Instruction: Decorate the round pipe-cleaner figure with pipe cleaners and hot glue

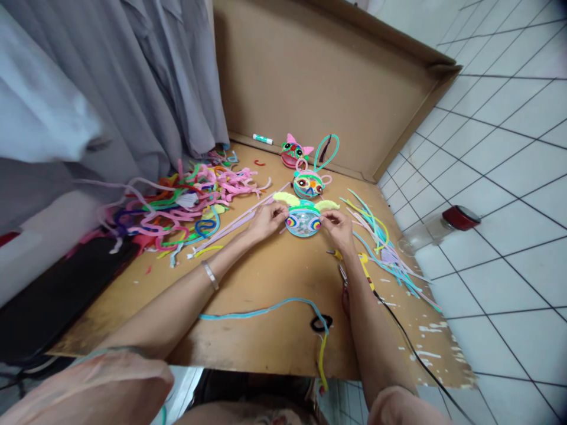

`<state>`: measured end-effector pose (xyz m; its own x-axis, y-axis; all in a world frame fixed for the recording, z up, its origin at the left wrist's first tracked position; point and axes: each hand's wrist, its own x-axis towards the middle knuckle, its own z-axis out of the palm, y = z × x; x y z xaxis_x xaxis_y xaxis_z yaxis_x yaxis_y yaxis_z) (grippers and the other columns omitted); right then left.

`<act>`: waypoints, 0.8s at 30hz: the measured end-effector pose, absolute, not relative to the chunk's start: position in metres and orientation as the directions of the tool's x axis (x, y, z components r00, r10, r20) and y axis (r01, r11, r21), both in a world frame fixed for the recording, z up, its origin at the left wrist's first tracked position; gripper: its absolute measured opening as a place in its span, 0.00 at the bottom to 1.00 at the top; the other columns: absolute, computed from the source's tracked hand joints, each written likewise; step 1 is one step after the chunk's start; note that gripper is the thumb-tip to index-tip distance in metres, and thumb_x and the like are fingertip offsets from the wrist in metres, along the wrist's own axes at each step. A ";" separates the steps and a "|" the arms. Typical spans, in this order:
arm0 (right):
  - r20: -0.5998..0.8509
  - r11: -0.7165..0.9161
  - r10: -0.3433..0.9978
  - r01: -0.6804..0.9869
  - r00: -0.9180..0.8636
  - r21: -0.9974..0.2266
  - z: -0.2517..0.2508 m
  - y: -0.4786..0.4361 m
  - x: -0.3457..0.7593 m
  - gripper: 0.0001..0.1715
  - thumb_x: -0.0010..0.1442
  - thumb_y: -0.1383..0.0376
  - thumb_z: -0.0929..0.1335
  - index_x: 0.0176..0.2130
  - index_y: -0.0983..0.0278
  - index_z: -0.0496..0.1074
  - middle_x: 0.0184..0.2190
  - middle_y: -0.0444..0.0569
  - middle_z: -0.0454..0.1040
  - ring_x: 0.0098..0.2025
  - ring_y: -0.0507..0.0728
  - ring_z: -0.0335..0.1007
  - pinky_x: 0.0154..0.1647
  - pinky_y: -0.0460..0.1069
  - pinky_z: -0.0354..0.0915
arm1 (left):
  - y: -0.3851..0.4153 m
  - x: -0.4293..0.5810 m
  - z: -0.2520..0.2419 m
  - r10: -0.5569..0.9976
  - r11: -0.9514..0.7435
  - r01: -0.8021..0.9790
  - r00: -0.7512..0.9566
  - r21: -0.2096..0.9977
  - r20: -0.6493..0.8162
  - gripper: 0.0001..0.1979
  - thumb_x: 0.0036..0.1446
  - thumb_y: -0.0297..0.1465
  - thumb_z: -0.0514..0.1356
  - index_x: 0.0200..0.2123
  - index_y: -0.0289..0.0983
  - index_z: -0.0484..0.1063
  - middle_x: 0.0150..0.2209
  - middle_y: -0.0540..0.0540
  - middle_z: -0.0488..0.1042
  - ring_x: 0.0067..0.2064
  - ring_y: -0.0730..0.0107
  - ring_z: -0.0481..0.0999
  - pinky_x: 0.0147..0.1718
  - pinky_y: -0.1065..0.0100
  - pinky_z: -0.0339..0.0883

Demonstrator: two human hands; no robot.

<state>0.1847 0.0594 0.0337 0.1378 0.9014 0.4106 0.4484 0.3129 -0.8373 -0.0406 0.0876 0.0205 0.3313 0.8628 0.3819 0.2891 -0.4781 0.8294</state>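
Sleeves (110, 383) by table edge (257, 365), open tabletop (274, 271) before toy (303, 221)

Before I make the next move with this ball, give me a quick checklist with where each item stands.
1. Ball held from both sides: ok, left hand and right hand each grip an edge.
2. Yellow piece on each upper side: ok, both show.
3. Those pieces firmly fixed: cannot tell.
4. Glue gun fully in sight: not ok, the right forearm hides part of it.
5. Glue gun switched off: cannot tell.
6. Yellow strip wholly on the table: not ok, it reaches past the near edge.
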 end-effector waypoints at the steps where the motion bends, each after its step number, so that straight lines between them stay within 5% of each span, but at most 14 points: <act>1: 0.423 0.320 0.896 0.462 0.136 -0.827 0.034 0.059 0.185 0.09 0.47 0.59 0.70 0.25 0.62 0.74 0.26 0.44 0.74 0.30 0.53 0.67 0.37 0.49 0.64 | 0.086 -0.041 0.021 0.854 -0.495 0.287 0.334 0.820 0.399 0.11 0.55 0.35 0.54 0.24 0.35 0.65 0.26 0.49 0.67 0.30 0.72 0.64 0.32 0.71 0.58; 8: 0.539 0.420 0.842 0.619 0.006 -0.664 0.053 0.031 0.182 0.08 0.53 0.61 0.66 0.26 0.61 0.70 0.26 0.45 0.72 0.31 0.54 0.65 0.36 0.50 0.61 | 0.071 -0.046 0.036 0.791 -0.612 0.397 0.321 0.684 0.522 0.09 0.57 0.32 0.51 0.26 0.36 0.63 0.28 0.47 0.69 0.30 0.71 0.65 0.33 0.69 0.60; 15: 0.581 0.478 0.775 0.833 -0.249 -0.280 0.079 -0.026 0.174 0.09 0.59 0.68 0.62 0.32 0.61 0.72 0.32 0.50 0.73 0.38 0.59 0.67 0.42 0.53 0.57 | 0.058 -0.064 0.056 0.473 -0.866 0.422 0.521 0.268 0.711 0.10 0.61 0.30 0.50 0.27 0.37 0.65 0.29 0.43 0.71 0.34 0.66 0.67 0.38 0.65 0.63; 19: 0.587 0.460 0.773 0.849 -0.240 -0.258 0.085 -0.050 0.166 0.10 0.59 0.68 0.62 0.30 0.61 0.71 0.31 0.49 0.73 0.37 0.58 0.67 0.43 0.53 0.56 | 0.049 -0.070 0.061 0.418 -0.886 0.424 0.562 0.185 0.714 0.10 0.62 0.30 0.50 0.29 0.37 0.67 0.30 0.43 0.71 0.35 0.66 0.68 0.39 0.64 0.63; 24: 0.595 0.429 0.789 0.833 -0.156 -0.350 0.093 -0.080 0.153 0.07 0.57 0.68 0.64 0.28 0.61 0.69 0.29 0.46 0.72 0.35 0.56 0.67 0.39 0.52 0.56 | 0.017 -0.075 0.066 0.494 -0.844 0.478 0.512 0.244 0.703 0.09 0.62 0.29 0.50 0.33 0.36 0.69 0.35 0.41 0.73 0.39 0.64 0.70 0.43 0.62 0.65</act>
